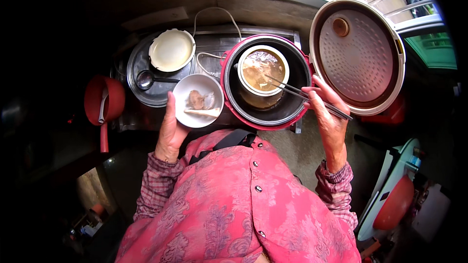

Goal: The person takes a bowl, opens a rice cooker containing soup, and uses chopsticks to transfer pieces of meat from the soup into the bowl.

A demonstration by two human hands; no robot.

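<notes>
My left hand (pixel 171 131) holds a small white bowl (pixel 181 115) by its side. In the bowl lie a chunk of cooked meat (pixel 196 99) and a pale bone (pixel 204 111). A pair of dark chopsticks (pixel 299 95) is gripped in my right hand (pixel 327 117). Their tips dip into the broth (pixel 256 69) of a round inner pot (pixel 286 67), where pale pieces show at the surface. That pot stands inside a large red-rimmed electric cooker (pixel 234 111), with liquid visible around its base.
The cooker's lid (pixel 360 58) stands raised at the right. Left of the cooker, a metal lid (pixel 142 93) carries a ladle (pixel 146 79) and a cream enamel dish (pixel 172 50). A red dipper (pixel 95 96) sits farther left. White cords (pixel 236 23) run behind.
</notes>
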